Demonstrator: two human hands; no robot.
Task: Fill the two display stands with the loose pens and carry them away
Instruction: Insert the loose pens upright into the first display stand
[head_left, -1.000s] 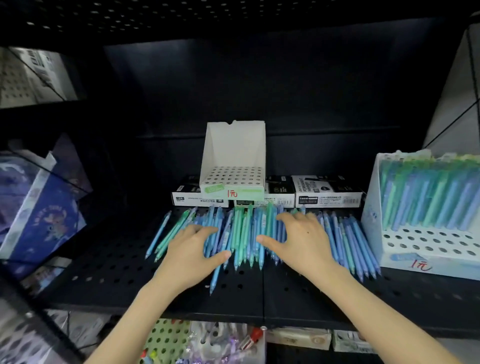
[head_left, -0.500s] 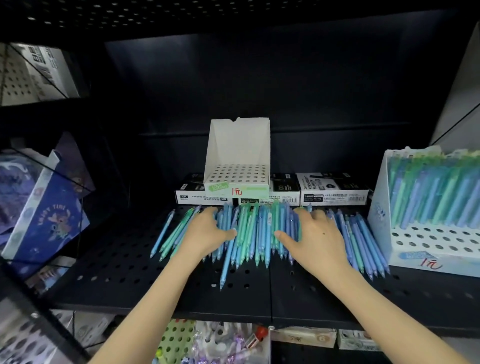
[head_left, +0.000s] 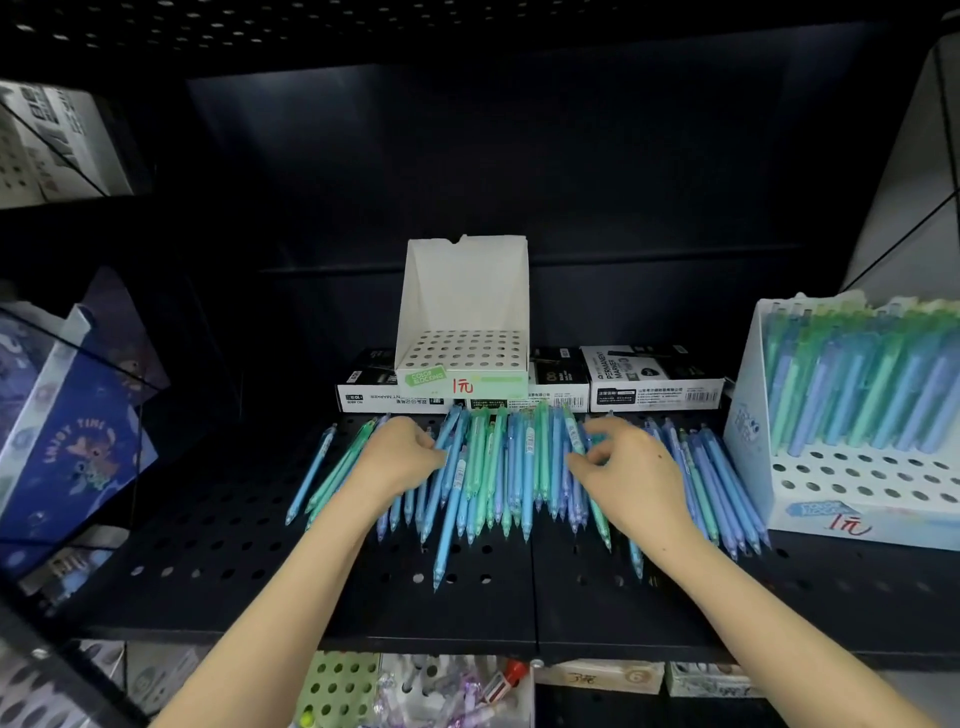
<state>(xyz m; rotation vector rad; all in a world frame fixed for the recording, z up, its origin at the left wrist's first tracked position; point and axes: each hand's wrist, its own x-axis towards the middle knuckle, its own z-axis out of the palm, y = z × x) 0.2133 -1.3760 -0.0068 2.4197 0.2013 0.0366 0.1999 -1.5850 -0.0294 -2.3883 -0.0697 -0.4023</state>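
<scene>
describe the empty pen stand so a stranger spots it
Start at the black perforated metal shelf. At its back, among black-and-white marker boxes, stands a white cardboard display stand. Unlike the pen-filled stand at right, its holes are empty.

Empty white perforated cardboard display stand: green front label reads "COLOR BLOCKING", with "1元" handwritten in red beside it. Right of it, a black-and-white carton reads "PERMANENT MARKER"; farther right, the pen-filled white stand bears a red "1元". Far left of it, a dark blue folder reads "ENJOY TIME".

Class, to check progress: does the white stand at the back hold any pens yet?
No, the back stand shows only empty holes.
</scene>
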